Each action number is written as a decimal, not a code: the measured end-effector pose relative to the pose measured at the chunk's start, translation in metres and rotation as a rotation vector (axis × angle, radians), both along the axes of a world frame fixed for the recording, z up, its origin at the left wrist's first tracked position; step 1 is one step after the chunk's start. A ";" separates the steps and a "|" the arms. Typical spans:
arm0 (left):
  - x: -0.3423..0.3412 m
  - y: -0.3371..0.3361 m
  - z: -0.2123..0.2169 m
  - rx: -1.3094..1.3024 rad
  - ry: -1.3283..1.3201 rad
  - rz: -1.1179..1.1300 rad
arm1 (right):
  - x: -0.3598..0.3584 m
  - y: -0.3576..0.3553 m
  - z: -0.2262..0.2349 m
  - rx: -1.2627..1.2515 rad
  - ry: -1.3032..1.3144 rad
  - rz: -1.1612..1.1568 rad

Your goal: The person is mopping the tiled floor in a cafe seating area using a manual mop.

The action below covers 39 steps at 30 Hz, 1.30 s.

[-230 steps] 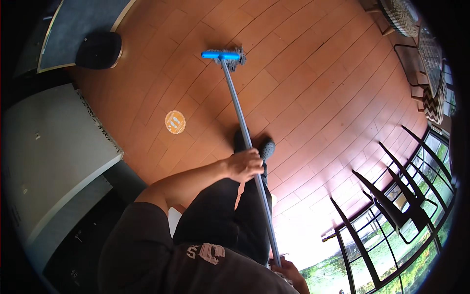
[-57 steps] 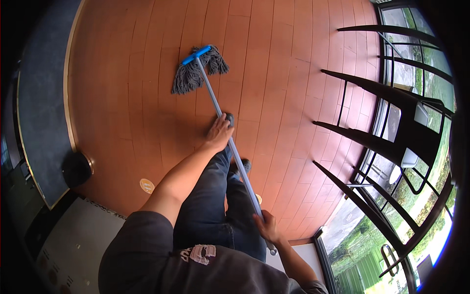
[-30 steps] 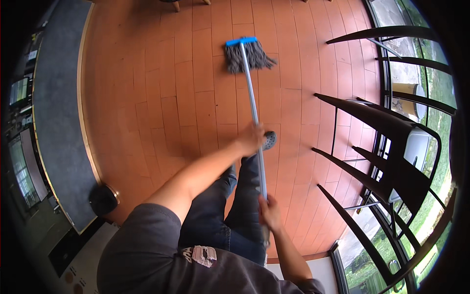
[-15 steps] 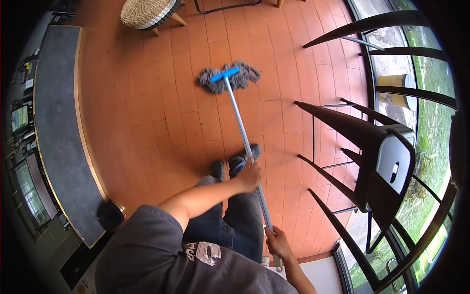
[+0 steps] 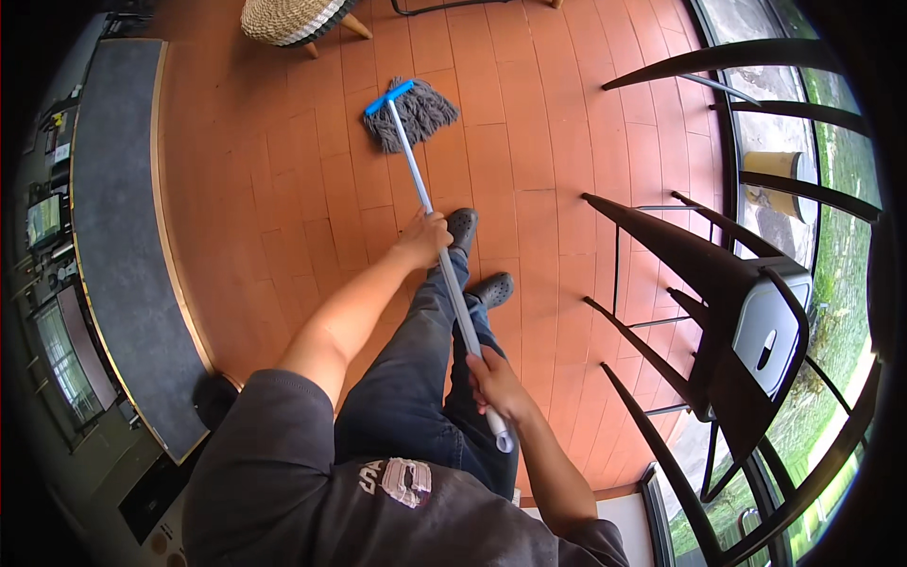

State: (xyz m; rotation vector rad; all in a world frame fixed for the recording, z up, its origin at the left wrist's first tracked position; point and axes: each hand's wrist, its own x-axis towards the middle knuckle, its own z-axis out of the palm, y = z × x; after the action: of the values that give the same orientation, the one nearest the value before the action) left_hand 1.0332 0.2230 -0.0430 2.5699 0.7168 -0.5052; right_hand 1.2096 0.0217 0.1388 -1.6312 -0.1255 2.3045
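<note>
A mop (image 5: 416,111) with grey yarn strands and a blue clamp lies with its head on the terracotta tile floor, ahead of my feet. Its pale handle slants back toward my body. Partway down the handle, my left hand (image 5: 424,238) is wrapped round it, close above my forward shoe. Near the handle's lower end my right hand (image 5: 498,383) grips it, in front of my thighs. The handle's hollow tip sticks out past that hand. The yarn fans out to the right of the clamp.
Dark metal stools (image 5: 709,312) stand along the right, by a glass wall with grass outside. A long grey counter (image 5: 118,227) runs down the left. A woven stool (image 5: 288,21) is at the far left, and a yellowish bucket (image 5: 779,180) shows behind the glass.
The mop head has moved forward and left, its strands now trailing right. Both hands have moved forward with the handle, the left one also leftward. One foot has stepped ahead.
</note>
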 end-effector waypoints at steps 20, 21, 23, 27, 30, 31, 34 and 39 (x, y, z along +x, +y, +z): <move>-0.013 -0.052 0.018 -0.084 -0.044 0.175 | 0.014 -0.017 0.026 -0.068 -0.107 0.139; -0.027 -0.021 0.005 0.055 -0.107 0.222 | -0.002 0.005 0.004 0.075 -0.106 0.132; -0.066 0.038 -0.026 0.172 -0.001 0.279 | -0.043 0.073 -0.028 0.093 -0.027 0.014; -0.084 0.163 -0.040 0.136 0.124 0.371 | -0.089 0.173 -0.064 0.132 -0.036 -0.086; -0.080 0.186 -0.030 0.026 0.252 0.249 | -0.095 0.176 -0.068 0.076 -0.031 -0.090; -0.071 0.174 -0.029 0.027 0.236 0.253 | -0.086 0.166 -0.067 0.064 -0.044 -0.095; -0.050 0.118 -0.037 0.071 0.048 0.143 | -0.056 0.118 -0.047 0.012 -0.054 -0.119; 0.004 0.010 0.005 -0.126 -0.262 0.200 | -0.003 0.028 0.023 -0.158 -0.151 -0.066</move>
State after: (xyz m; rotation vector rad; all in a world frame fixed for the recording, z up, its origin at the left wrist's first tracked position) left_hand 1.0372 0.2329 -0.0376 2.3560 0.8080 -0.1405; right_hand 1.2064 0.0502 0.1619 -1.8574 0.0783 2.1900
